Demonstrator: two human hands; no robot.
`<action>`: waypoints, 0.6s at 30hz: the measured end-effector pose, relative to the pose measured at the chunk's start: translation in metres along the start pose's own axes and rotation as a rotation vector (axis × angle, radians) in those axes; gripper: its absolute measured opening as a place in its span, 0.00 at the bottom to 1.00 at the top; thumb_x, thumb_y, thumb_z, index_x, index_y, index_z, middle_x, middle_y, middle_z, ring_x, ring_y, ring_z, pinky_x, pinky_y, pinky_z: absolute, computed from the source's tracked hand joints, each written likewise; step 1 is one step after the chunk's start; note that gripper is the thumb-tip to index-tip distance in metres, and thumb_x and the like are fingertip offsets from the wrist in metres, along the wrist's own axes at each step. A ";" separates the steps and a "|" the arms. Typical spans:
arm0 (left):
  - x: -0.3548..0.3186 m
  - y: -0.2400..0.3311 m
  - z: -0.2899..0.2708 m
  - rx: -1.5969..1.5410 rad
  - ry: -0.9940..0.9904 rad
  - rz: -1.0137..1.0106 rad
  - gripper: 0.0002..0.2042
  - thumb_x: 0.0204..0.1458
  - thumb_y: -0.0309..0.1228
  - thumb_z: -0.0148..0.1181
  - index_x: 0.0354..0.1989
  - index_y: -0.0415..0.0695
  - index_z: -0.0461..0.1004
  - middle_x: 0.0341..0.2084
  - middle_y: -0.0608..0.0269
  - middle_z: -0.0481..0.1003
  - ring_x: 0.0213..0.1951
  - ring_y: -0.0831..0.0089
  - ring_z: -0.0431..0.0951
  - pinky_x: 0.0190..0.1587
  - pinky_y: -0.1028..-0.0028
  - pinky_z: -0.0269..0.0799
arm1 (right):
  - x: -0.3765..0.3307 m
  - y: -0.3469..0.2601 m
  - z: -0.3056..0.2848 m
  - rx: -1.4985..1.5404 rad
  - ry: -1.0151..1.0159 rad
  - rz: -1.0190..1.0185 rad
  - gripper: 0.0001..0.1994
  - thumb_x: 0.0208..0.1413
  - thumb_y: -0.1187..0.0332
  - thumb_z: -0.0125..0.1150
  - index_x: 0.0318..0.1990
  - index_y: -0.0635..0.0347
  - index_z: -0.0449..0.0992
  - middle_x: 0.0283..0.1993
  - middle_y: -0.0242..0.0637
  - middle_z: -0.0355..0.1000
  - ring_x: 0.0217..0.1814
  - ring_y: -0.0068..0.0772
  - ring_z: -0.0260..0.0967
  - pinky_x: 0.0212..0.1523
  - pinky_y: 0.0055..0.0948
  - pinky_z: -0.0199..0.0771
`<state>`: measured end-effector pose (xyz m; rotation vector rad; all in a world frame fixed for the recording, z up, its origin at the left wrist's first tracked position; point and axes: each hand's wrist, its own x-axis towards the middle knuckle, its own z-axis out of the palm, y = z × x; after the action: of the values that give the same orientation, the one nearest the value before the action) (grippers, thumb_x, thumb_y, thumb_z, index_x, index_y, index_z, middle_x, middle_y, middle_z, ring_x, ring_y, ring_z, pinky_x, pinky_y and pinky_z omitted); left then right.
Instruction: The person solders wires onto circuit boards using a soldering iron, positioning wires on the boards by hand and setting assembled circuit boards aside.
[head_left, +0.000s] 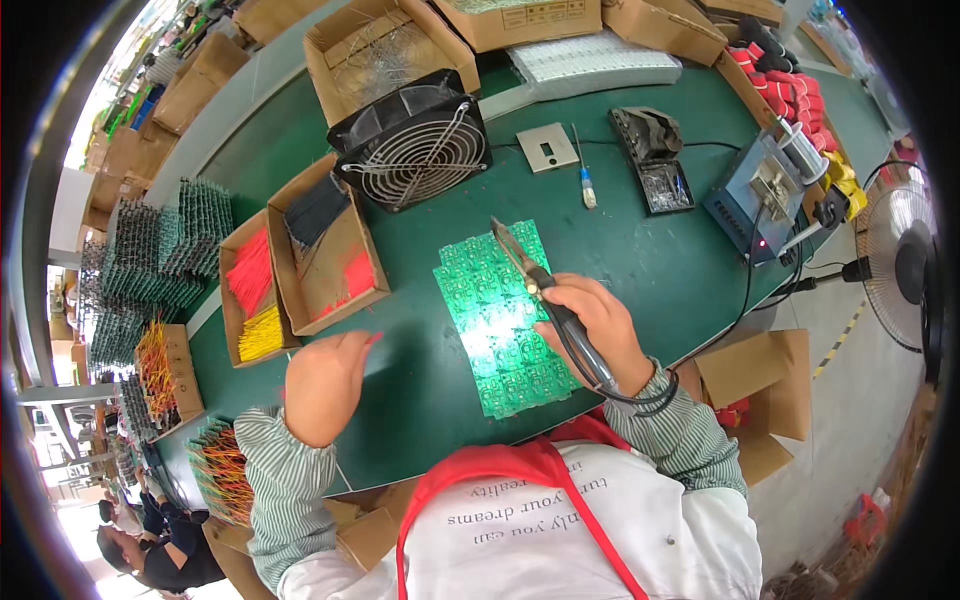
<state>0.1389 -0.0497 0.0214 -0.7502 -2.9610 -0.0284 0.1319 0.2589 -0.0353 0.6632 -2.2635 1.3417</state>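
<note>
Lying flat on the green mat (620, 250), near its front edge, the green circuit panel (497, 315) is sitting under the soldering iron (540, 285), whose tip is pointing away over the panel's far end. The right hand (598, 325) is clamping the iron's handle. The left hand (325, 380) is pinching a thin red wire (372, 339), just beside a cardboard box (325, 250) of red and black wires. A black fan (412, 140) is standing behind.

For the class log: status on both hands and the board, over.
Right hand gripping soldering iron over green circuit board panel. Left hand pinching red wire. Nothing blocking.
</note>
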 end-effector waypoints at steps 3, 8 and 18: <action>0.019 0.028 -0.003 -0.809 -0.048 -0.272 0.07 0.53 0.29 0.53 0.35 0.37 0.71 0.20 0.63 0.75 0.21 0.76 0.73 0.24 0.79 0.65 | 0.002 0.001 0.003 0.064 -0.003 0.005 0.20 0.42 0.73 0.66 0.44 0.60 0.67 0.42 0.46 0.69 0.43 0.47 0.68 0.42 0.34 0.71; 0.038 0.063 0.022 -1.227 -0.158 -0.465 0.09 0.56 0.30 0.52 0.37 0.36 0.72 0.23 0.69 0.74 0.26 0.85 0.67 0.29 0.82 0.64 | 0.006 0.000 0.005 0.081 0.018 -0.059 0.20 0.42 0.74 0.66 0.44 0.61 0.67 0.42 0.46 0.69 0.41 0.45 0.70 0.40 0.32 0.72; 0.026 0.073 0.023 -1.101 -0.258 -0.326 0.09 0.55 0.29 0.53 0.38 0.35 0.73 0.23 0.66 0.73 0.28 0.82 0.70 0.30 0.82 0.65 | 0.004 -0.002 0.000 0.092 -0.080 -0.008 0.19 0.42 0.74 0.66 0.43 0.63 0.67 0.41 0.46 0.69 0.39 0.44 0.70 0.37 0.30 0.73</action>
<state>0.1486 0.0279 0.0009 -0.2882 -3.0779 -1.7783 0.1299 0.2573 -0.0311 0.7687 -2.2693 1.4474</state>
